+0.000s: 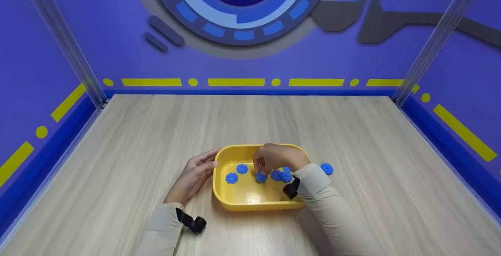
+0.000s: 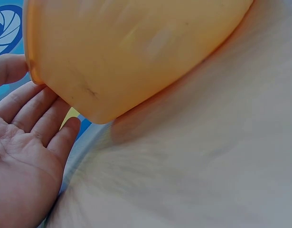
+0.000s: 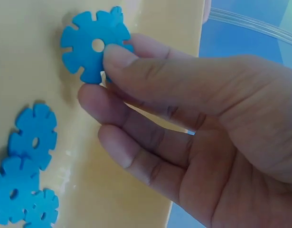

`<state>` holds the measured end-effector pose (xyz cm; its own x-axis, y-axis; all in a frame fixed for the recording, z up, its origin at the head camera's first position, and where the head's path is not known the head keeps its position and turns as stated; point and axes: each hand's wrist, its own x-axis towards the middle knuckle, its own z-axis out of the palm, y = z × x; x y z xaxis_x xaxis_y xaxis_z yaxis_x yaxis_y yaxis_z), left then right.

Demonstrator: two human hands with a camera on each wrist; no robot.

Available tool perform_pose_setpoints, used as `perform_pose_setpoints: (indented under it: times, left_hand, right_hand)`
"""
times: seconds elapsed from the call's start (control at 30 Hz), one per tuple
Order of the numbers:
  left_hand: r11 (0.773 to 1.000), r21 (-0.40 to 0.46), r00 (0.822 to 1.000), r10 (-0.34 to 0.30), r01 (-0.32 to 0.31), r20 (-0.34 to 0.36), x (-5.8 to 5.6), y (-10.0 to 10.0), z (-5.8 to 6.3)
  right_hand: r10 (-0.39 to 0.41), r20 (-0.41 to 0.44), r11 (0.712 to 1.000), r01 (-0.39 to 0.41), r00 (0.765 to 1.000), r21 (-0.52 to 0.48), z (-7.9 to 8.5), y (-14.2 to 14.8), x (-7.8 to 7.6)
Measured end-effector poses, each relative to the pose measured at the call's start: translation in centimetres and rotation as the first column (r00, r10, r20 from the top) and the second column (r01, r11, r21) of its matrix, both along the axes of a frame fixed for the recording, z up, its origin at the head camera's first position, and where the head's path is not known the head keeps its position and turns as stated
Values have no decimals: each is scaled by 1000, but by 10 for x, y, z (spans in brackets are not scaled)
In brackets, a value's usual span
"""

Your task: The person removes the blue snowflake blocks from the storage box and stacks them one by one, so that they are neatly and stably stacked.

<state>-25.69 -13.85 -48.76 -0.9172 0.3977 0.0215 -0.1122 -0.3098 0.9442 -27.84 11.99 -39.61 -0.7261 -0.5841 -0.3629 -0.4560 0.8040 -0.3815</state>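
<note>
A yellow plastic bin (image 1: 250, 206) with rounded corners stands on the table. My left hand (image 1: 191, 179) holds its left rim, with the thumb on the rim and the fingers against the outer wall in the left wrist view. My right hand (image 1: 276, 157) reaches down into the bin. Between thumb and fingers it pinches a blue notched disc (image 3: 81, 47) with a round hole in the middle; part of another blue piece shows behind it. Two similar discs (image 1: 231, 178) lie apart on the left of the bin floor, and a cluster of discs (image 3: 15, 185) lies near the right hand.
One more blue disc (image 1: 327, 168) lies on the wooden table (image 1: 156, 127), just right of the bin. Blue-purple panels (image 1: 250, 66) with yellow marks enclose the table at the back and sides. Black camera straps (image 1: 191, 221) sit on both wrists.
</note>
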Motion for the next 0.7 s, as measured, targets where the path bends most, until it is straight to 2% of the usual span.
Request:
perform_pose_setpoints:
  times: [0.4,0.47,0.7]
  left_hand:
    - [1000,-1,1000,15,-15,10,-1,0,0]
    - [1000,-4,1000,13,-13,7,-2,0,0]
    - [1000,19,1000,11,-12,15,1,0,0]
  right_hand:
    - [-20,-73,999,18,997,-30,17,16,2]
    - [-26,-78,998,22,997,-51,20,21,2]
    - [29,-143,977,-58,989,-204,28,44,5]
